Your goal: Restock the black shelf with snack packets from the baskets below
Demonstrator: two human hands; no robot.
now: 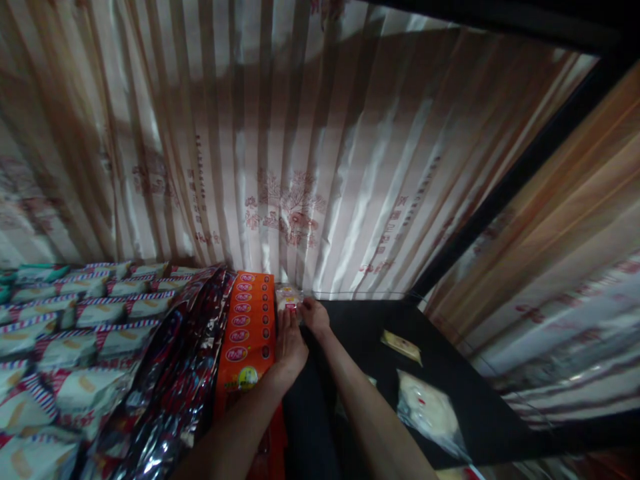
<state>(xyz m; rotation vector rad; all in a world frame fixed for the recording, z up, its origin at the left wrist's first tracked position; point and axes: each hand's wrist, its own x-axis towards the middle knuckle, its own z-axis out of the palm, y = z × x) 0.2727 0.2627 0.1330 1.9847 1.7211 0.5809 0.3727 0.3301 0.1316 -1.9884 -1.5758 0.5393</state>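
Observation:
At the back edge of the dark shelf, a small clear plastic packet (pixel 289 293) with red and yellow print lies beside a strip of orange packaging (pixel 249 319). My left hand (pixel 293 343) rests on the packet's near part with its fingers stretched out and close together. On the packet's right edge, my right hand (pixel 316 316) is closed, its fingers bent and seemingly pinching the plastic. Its fingertips are partly hidden. The orange strip bears a column of pink oval logos and runs towards me under my left forearm.
Rows of small white snack packs (pixel 103 311) fill the left side, with shiny dark red packaging (pixel 193 353) next to them. To the right, a yellow packet (pixel 401 346) and a clear bag with a pale round item (pixel 427 407) lie on the black shelf (pixel 365 320). Behind hangs a pleated printed curtain (pixel 295 167).

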